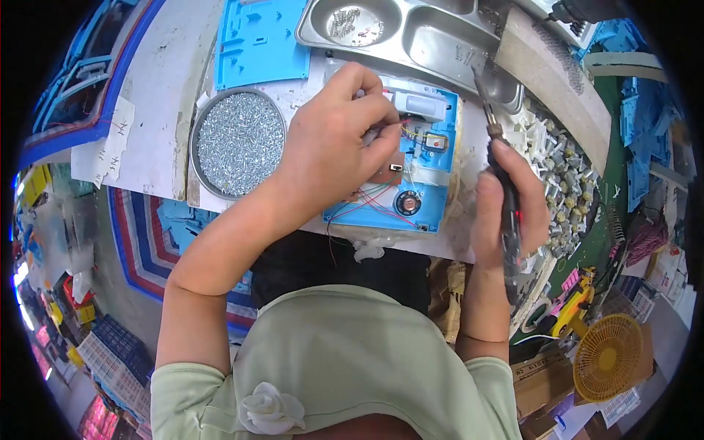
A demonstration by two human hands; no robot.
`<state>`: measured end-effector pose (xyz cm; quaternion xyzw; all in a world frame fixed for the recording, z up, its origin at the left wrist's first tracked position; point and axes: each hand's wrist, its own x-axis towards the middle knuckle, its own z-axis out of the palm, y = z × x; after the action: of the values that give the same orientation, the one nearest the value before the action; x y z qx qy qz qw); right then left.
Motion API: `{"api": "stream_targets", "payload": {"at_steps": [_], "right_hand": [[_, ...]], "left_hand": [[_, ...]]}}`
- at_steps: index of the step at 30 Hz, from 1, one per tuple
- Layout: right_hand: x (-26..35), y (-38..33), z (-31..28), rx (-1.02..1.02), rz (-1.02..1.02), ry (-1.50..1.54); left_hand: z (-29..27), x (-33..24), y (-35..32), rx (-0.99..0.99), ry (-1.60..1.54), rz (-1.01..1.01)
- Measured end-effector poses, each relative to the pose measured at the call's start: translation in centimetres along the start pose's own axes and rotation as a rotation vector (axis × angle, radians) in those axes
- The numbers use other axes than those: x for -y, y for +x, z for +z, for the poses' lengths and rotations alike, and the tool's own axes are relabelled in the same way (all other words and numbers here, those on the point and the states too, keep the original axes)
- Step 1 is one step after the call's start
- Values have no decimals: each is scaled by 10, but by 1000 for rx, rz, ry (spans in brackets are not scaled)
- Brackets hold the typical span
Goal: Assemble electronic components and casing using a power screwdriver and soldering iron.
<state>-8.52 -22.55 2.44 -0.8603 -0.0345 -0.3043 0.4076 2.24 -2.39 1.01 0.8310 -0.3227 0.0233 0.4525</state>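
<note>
**Head view: soldering at a blue panel**

Your left hand (334,143) pinches a small part against the blue panel (411,172) at the worktop's (165,88) centre. Your right hand (506,209), clenched, grips the soldering iron (502,176) just right. The hot tip could singe the thin wires (367,202).

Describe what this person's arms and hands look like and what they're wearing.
Both hands, left and right, are bare, with no gloves, rings or watch in view. The forearms are uncovered; short pale green sleeves end above the elbows, and a white fabric flower decorates the top.
</note>
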Motion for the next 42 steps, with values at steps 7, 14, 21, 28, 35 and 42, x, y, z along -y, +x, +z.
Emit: {"api": "stream_targets", "payload": {"at_steps": [7,14,21,28,35,42], "right_hand": [[-8,25,24,55,-113,-83],[-26,41,52,145,-279,-96],[-25,40,60,74,-324,-122],[-27,41,57,75,-191,-94],[-3,19,8,-8,105,137],[11,3,-17,183,-75,104]], "left_hand": [[1,5,-3,1,43,64],[-5,13,-11,-29,-60,59],[-3,13,-8,-22,-87,69],[0,9,-4,-42,-51,57],[5,5,4,-1,-11,9],[7,5,5,-7,21,-3]]}}
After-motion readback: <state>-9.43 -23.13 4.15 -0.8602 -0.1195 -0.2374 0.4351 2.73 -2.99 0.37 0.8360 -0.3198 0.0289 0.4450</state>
